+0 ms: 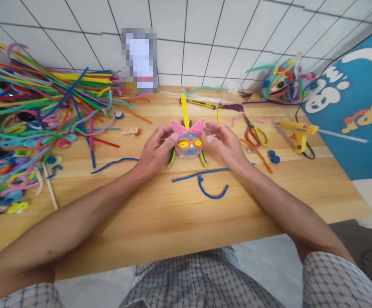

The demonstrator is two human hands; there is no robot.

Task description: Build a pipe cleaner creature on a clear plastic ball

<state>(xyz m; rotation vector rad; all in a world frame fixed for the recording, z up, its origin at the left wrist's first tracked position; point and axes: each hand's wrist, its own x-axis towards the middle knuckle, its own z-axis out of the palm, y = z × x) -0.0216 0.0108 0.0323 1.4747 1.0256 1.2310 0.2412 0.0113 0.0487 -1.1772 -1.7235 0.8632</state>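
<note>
Toy is mid-bench, between the hands; the left hand grips its side, the right hand, loosely curled around nothing, just beside it. Blue stem lies nearer the person.

We wear a patterned shirt in pale grey, its cloth crossed by dark lines that form a net of small, rounded checks. Across the front, the checks look finer and the grey darker. Our left sleeve and right sleeve carry the same print and are short. A small spot marks our bare left forearm; our left hand and right hand are ungloved.
</note>
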